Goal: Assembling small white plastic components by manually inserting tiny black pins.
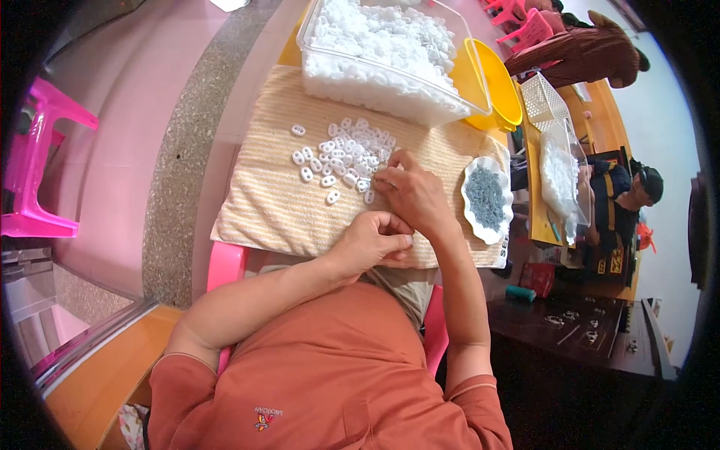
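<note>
Our right hand (pixel 411 193), fingers bent, meets the right side of the white two-hole pieces (pixel 352 148), mid striped towel (pixel 259 195); we can't tell any pinch. Our left hand (pixel 373 241) curls at the near edge, contents hidden. Grey bits (pixel 485 198): scalloped dish (pixel 489 236), right edge.

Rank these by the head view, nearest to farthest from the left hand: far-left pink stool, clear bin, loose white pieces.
1. Loose white pieces: on the towel, just beyond the left hand.
2. Clear bin: farther ahead.
3. Pink stool: far off to the left.
</note>
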A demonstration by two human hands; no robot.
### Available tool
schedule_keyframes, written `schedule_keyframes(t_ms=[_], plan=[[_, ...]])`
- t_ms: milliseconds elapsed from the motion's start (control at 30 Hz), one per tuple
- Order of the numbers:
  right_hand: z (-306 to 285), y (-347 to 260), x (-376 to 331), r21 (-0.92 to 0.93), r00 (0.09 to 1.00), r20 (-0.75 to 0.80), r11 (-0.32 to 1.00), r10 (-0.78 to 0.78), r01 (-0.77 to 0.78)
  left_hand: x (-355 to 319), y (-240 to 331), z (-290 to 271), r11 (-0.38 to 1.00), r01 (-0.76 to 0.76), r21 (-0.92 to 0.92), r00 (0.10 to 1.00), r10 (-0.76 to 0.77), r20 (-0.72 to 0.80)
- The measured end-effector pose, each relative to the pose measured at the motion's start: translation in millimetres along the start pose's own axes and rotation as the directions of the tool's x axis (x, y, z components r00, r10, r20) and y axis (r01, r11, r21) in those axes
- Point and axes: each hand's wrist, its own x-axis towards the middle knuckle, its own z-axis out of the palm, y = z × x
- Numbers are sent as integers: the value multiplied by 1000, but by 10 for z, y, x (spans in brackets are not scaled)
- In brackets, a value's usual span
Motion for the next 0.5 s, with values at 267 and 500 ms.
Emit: schedule_keyframes(t_ms=[267, 500], plan=[[63, 37, -47, 38, 997, -58, 998, -56, 58, -32, 18, 17, 1000, -3, -15, 1000, 3, -17], [-43, 124, -242, 610, 965, 87, 753, 249, -249, -59, 68, 15, 997, -22, -70, 995, 15, -101]])
